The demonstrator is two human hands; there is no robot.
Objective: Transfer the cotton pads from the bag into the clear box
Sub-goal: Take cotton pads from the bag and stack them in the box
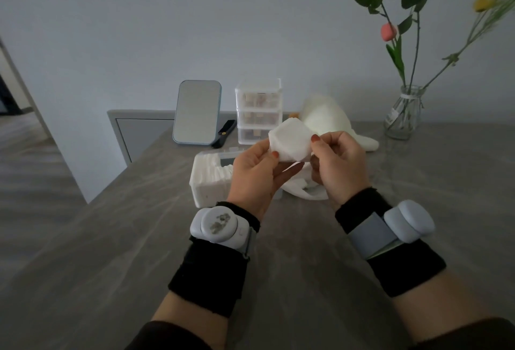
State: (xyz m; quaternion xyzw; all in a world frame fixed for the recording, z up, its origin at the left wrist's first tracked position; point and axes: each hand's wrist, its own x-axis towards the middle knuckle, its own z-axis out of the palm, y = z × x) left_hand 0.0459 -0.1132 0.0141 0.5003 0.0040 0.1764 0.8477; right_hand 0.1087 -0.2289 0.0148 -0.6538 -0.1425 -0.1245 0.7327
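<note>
a thick stack of soft, white, square cotton pads [289, 142] is hanging in the air between both hands, above the table and not yet in the box. the left hand [255, 174] is gripping its left edge, thumb on top and fingers curling underneath. the right hand [341, 167] is pinching the right edge between thumb and fingertips. holding it from both sides is probably keeping the loose pads squared instead of fanning apart.

directly below the hands, the crumpled, translucent white plastic bag [305, 192] is lying slack on the grey stone-patterned table [111, 238]. just to its left, the clear rectangular plastic box [207, 196] is sitting with a row of white pads already standing on edge inside. it is near enough for a short carry, and the transfer looks well under way.

further back, a blue-framed standing mirror [196, 112] and a clear three-drawer organiser [257, 111] are standing against the wall, out of the working space. a glass vase of flowers [402, 114] is standing well off to the right.
</note>
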